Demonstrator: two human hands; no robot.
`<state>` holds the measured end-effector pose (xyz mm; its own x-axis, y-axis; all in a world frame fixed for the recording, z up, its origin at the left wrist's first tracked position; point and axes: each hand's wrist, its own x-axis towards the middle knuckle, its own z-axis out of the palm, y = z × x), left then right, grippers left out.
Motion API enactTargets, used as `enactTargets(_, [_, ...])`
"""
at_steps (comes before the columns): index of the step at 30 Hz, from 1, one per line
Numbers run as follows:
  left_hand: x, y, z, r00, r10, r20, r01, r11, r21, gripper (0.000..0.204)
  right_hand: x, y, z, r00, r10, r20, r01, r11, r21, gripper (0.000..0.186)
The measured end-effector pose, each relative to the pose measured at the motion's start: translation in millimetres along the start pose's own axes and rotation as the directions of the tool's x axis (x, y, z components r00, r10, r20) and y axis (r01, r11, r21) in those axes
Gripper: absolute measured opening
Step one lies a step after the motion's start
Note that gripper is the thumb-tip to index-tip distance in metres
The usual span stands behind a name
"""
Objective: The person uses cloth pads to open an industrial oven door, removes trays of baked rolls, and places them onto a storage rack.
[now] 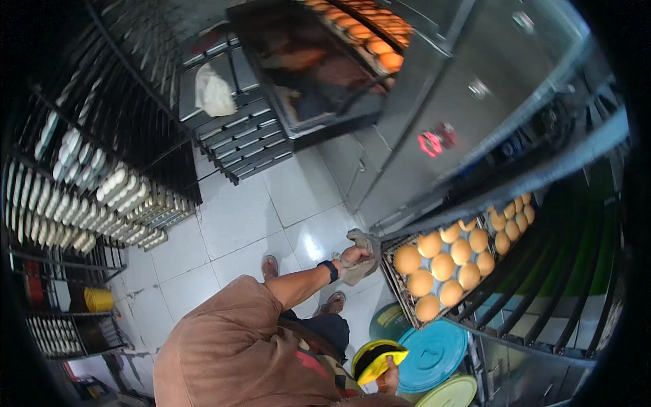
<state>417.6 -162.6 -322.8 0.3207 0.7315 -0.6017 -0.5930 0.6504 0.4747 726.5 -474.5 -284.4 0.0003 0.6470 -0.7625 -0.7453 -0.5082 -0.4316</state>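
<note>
My left hand (354, 256), wearing a dark wristwatch (330, 271), is closed around a crumpled grey cloth (363, 268). The cloth lies against or very near the corner of a dark tray (412, 308); I cannot tell whether it grips the rim. Round golden-brown buns (443, 266) stand in rows on that tray, which sits at the slatted rack on the right. Lower down, my right hand (388, 377) holds a yellow item with a dark hollow (376, 361), its exact kind unclear. It is held in front of the blue lid (434, 354).
A metal oven (420, 129) stands ahead, more browned buns (359, 30) glowing at its opening. Racks of pale dough pieces (81, 210) line the left. A stack of dark trays (247, 136) bears a white cloth (213, 91). A pale green lid (451, 393) lies low right.
</note>
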Motion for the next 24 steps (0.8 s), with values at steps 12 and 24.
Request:
enactTargets(12, [-281.6, 205.4, -264.5, 0.993, 0.111, 0.051, -0.084, 0.925, -0.371, 0.035, 116.5, 118.3, 453.4, 0.809, 0.010, 0.588, 0.577, 0.183, -0.796, 0.014])
enactTargets(24, [-447.5, 181.3, -360.6, 0.684, 0.560, -0.467, -0.715, 0.388, -0.582, 0.045, 104.7, 241.7, 916.7, 0.126, -0.402, 0.907, 0.979, -0.098, -0.180, 0.039])
